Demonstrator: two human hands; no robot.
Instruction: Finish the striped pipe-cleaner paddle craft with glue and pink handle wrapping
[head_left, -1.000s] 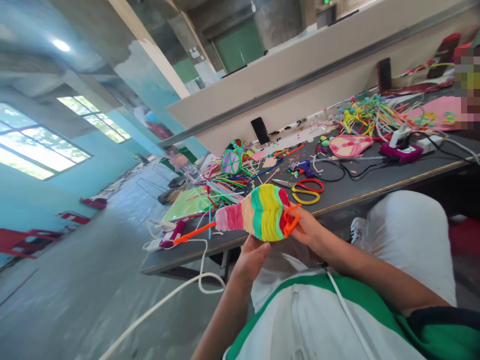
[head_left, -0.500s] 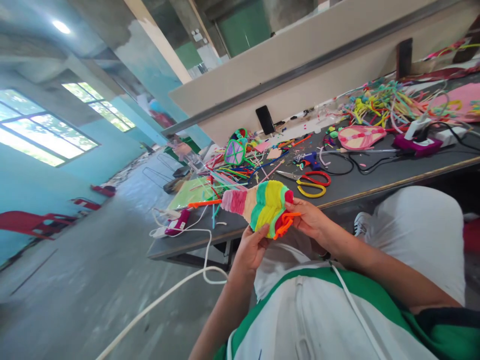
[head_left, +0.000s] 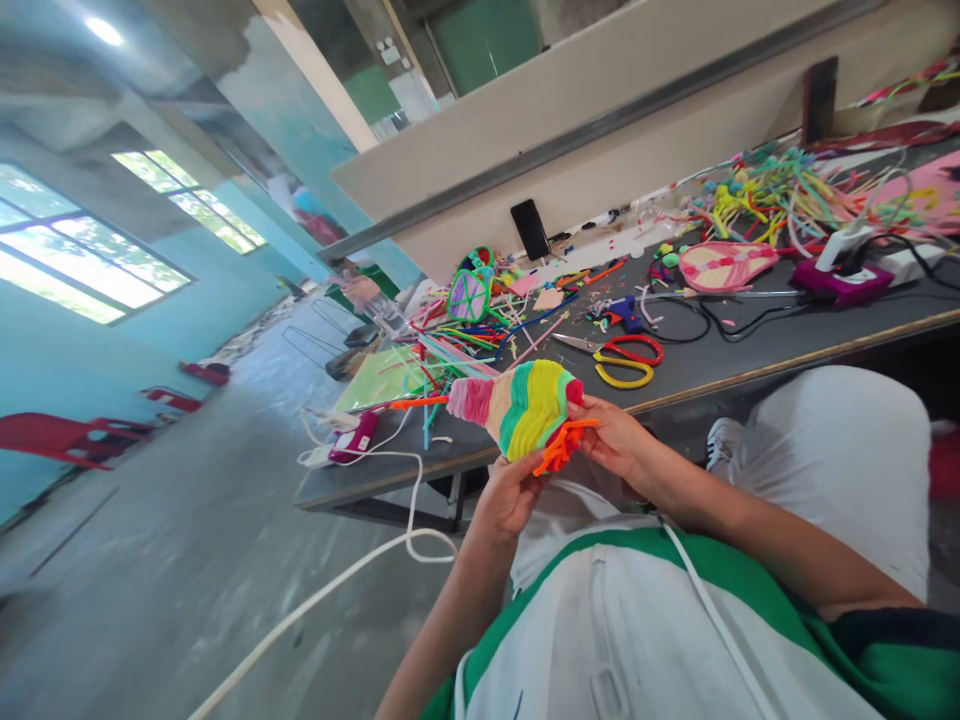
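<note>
Both hands hold a fan-shaped piece woven from fuzzy pipe cleaners in pink, cream, green, yellow and red bands, just in front of the table edge. My left hand grips its lower edge from below, fingers curled. My right hand pinches the wide red end, where a loose orange pipe cleaner loops across. An orange stem sticks out from the narrow pink end.
The grey table carries red and yellow scissors, a blue glue gun, a pink woven fan, a round green and purple piece, piles of pipe cleaners, a phone, a purple power strip and cables. A white cord hangs toward the floor.
The woven piece has dropped slightly and tilted, and the orange pipe cleaner loop has been drawn from the red end down toward the lower edge. The view has shifted a little.
</note>
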